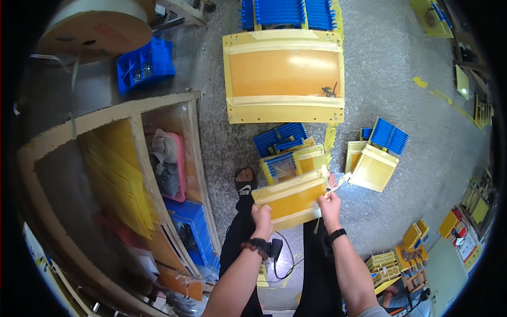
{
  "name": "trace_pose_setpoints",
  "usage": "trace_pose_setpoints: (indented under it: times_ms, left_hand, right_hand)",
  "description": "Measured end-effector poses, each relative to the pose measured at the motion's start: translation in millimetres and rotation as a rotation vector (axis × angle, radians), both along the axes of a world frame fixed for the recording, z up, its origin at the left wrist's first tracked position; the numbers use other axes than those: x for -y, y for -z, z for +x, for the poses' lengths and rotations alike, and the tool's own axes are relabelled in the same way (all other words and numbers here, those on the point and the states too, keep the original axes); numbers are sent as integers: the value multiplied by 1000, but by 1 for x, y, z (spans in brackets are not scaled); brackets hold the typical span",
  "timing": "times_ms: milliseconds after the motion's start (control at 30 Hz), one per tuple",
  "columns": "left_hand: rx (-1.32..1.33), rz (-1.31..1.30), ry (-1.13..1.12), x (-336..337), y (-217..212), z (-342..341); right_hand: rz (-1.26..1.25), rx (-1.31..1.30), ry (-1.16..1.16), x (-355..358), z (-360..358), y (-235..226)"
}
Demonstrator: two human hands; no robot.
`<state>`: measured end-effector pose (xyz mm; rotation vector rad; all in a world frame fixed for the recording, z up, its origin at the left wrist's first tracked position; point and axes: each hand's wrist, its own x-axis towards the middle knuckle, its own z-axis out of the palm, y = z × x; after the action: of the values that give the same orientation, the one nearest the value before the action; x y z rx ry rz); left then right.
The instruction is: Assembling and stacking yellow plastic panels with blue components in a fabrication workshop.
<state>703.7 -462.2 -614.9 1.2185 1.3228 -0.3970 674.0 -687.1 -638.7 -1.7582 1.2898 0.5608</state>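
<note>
Currently: yellow-bordered orange panel, left hand clamped on left edge; pale strip, right hand pinched on it; uneven pull could tear strip.

The board, a rectangular panel with an amber middle and pale yellow bands along both long edges, is held between the hands, the left hand on its near-left corner and the right hand at its right end, which sits farther from the person than the left. A thin, twisted, whitish strip stands out beyond the right fingers, away to the right; another whitish end hangs just below that hand, whether joined to it cannot be told.
</note>
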Motion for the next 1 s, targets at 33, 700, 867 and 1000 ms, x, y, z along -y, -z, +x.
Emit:
trace_pose_setpoints:
  times_ms: [33, 700, 867, 1000]
  left_hand:
    - [-6, 7, -1, -3, 16, 6]
    - [563, 138, 513, -37, -101, 396]
    - [402, 56, 599, -3, -103, 407]
    - [605, -165, 236, -3, -155, 317]
  right_hand:
    - [7, -6, -1, -1, 3, 14]
    - [55, 553, -158, 33, 372, -147]
    - [-125, 427, -237, 14, 373, -158]
    - [-72, 552, -66, -2, 294, -202]
